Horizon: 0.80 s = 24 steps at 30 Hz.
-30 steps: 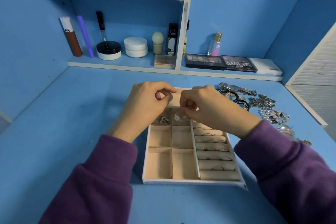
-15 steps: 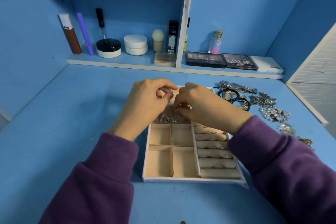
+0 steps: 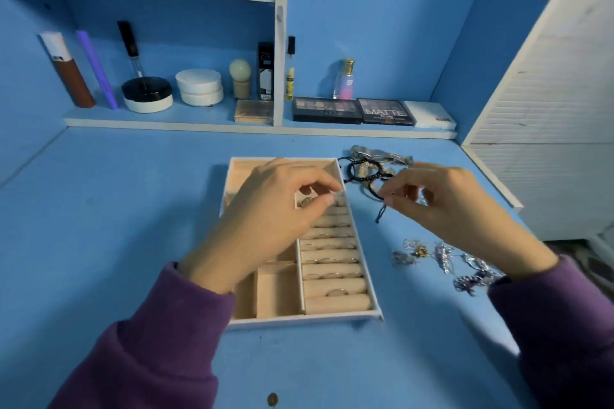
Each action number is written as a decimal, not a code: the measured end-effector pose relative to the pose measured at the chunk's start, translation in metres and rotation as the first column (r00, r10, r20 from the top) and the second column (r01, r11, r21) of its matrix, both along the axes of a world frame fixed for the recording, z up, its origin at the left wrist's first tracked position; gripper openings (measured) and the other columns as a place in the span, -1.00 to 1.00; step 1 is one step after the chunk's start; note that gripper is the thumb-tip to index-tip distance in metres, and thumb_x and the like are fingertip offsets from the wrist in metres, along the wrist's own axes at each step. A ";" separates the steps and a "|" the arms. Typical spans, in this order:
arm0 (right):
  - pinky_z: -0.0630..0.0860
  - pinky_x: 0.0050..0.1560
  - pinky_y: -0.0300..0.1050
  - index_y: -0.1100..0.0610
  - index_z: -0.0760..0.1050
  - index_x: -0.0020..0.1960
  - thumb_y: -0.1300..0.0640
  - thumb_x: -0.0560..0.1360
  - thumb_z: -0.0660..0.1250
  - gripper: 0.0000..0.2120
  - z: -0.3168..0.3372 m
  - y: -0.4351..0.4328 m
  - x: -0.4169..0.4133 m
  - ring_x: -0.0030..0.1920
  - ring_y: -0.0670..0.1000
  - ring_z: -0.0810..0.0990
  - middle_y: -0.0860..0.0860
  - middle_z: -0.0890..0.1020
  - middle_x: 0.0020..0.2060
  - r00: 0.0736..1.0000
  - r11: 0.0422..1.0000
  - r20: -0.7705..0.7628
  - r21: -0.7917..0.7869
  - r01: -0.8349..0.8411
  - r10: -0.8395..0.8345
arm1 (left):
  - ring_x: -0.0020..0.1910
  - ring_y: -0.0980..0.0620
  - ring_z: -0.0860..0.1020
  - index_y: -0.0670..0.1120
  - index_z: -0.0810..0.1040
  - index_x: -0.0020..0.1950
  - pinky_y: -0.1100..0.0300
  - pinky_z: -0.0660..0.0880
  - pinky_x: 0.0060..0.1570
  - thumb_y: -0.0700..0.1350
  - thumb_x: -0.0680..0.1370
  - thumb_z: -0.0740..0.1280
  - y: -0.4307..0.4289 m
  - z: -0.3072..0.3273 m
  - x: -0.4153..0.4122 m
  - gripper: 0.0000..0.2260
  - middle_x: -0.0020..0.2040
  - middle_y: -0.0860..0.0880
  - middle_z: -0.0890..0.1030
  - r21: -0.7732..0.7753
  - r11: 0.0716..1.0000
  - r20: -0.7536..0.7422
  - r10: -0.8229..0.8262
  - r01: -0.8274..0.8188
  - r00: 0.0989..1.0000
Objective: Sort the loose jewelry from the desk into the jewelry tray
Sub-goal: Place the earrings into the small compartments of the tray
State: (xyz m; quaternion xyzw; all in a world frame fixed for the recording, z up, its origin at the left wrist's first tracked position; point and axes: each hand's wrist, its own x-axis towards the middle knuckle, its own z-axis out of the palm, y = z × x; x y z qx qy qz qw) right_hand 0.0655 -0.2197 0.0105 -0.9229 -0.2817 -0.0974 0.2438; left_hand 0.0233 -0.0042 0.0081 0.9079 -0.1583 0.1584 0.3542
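Left (image 3: pixel 265 212) over tray (image 3: pixel 299 320) — right (image 3: pixel 445 206) on bracelet (image 3: pixel 371 191)

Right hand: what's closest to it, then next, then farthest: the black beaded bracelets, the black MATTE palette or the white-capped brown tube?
1. Black beaded bracelets, at the fingertips of the right hand.
2. Black MATTE palette, on the low shelf behind.
3. White-capped brown tube, far left on that shelf.

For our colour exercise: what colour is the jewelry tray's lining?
The tray lining is beige; head view.
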 end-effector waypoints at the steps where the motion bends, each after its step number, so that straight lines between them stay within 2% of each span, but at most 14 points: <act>1: 0.30 -0.27 -0.50 0.07 0.62 -0.15 0.23 0.42 0.40 -0.92 -0.002 -0.011 -0.003 -0.28 -0.26 0.47 -0.11 0.54 -0.34 0.999 1.000 -0.019 0.007 0.026 -0.026 | -0.19 0.37 0.42 0.12 0.62 -0.06 0.51 0.27 -0.17 -0.04 0.46 0.36 -0.009 0.000 0.000 -0.90 -0.24 0.30 0.53 0.038 0.998 -0.029 -0.039 0.040 0.999; 3: 0.31 -0.27 -0.50 0.03 0.61 -0.17 0.24 0.42 0.40 -0.88 -0.008 -0.029 -0.009 -0.27 -0.23 0.49 -0.08 0.57 -0.32 0.997 0.998 -0.043 0.008 0.065 -0.065 | -0.11 0.29 0.41 0.14 0.60 0.00 0.33 0.33 -0.10 0.00 0.48 0.33 -0.025 -0.002 0.003 -0.87 -0.16 0.27 0.55 0.140 0.984 -0.093 -0.096 0.108 0.991; 5: 0.31 -0.27 -0.50 0.03 0.61 -0.16 0.27 0.41 0.39 -0.85 -0.014 -0.042 -0.013 -0.28 -0.25 0.49 -0.06 0.58 -0.31 0.994 0.995 -0.055 0.020 0.096 -0.095 | -0.12 0.26 0.37 0.15 0.57 0.06 0.25 0.36 -0.07 0.02 0.49 0.32 -0.041 -0.006 0.006 -0.84 -0.13 0.27 0.50 0.227 0.958 -0.158 -0.139 0.172 0.978; 7: 0.31 -0.28 -0.50 0.09 0.62 -0.15 0.32 0.42 0.37 -0.85 -0.017 -0.049 -0.018 -0.32 -0.28 0.47 -0.04 0.56 -0.33 0.991 0.992 -0.076 0.046 0.116 -0.112 | -0.15 0.26 0.32 0.13 0.56 0.11 0.27 0.32 -0.07 0.02 0.49 0.33 -0.056 -0.010 0.008 -0.81 -0.08 0.22 0.53 0.290 0.928 -0.206 -0.180 0.235 0.962; 10: 0.31 -0.28 -0.49 0.10 0.63 -0.15 0.36 0.41 0.34 -0.81 -0.021 -0.056 -0.023 -0.33 -0.29 0.46 -0.03 0.56 -0.32 0.989 0.990 -0.086 0.065 0.123 -0.118 | -0.08 0.20 0.33 0.08 0.54 0.16 0.27 0.31 -0.06 0.02 0.49 0.33 -0.072 -0.014 0.012 -0.75 0.04 0.12 0.59 0.365 0.885 -0.252 -0.205 0.289 0.946; 14: 0.30 -0.23 -0.48 0.06 0.63 -0.10 0.29 0.41 0.36 -0.83 -0.027 -0.059 -0.024 -0.24 -0.21 0.47 -0.03 0.57 -0.27 0.989 0.993 -0.083 0.008 0.120 -0.118 | -0.02 0.11 0.39 0.07 0.57 0.09 0.19 0.34 -0.10 0.07 0.46 0.36 -0.083 -0.017 0.016 -0.77 0.01 0.07 0.57 0.433 0.847 -0.288 -0.196 0.310 0.937; 19: 0.35 -0.10 -0.20 0.02 0.61 0.03 0.10 0.39 0.42 -0.78 -0.035 -0.056 -0.020 -0.11 0.00 0.41 -0.05 0.54 -0.23 0.994 0.992 -0.048 -0.078 0.097 -0.101 | -0.04 0.10 0.42 0.06 0.56 -0.05 0.21 0.34 -0.13 0.04 0.44 0.38 -0.085 -0.017 0.017 -0.87 -0.05 0.07 0.56 0.418 0.855 -0.282 -0.200 0.307 0.938; 22: 0.38 -0.06 -0.12 0.03 0.59 0.09 0.01 0.37 0.43 -0.70 -0.038 -0.052 -0.020 -0.10 0.00 0.37 -0.05 0.51 -0.22 0.996 0.989 -0.038 -0.123 0.079 -0.085 | -0.12 0.10 0.49 0.06 0.51 -0.15 0.23 0.38 -0.20 -0.03 0.45 0.38 -0.085 -0.014 0.014 -0.94 -0.21 0.12 0.52 0.355 0.887 -0.266 -0.205 0.294 0.942; 24: 0.38 -0.08 -0.12 0.03 0.60 0.07 0.00 0.37 0.43 -0.71 -0.039 -0.050 -0.019 -0.11 -0.02 0.34 -0.04 0.50 -0.23 0.996 0.986 -0.030 -0.146 0.081 -0.086 | -0.16 0.11 0.51 0.03 0.51 -0.17 0.19 0.45 -0.18 -0.05 0.46 0.38 -0.082 -0.012 0.012 -0.94 -0.25 0.13 0.52 0.306 0.913 -0.248 -0.199 0.271 0.948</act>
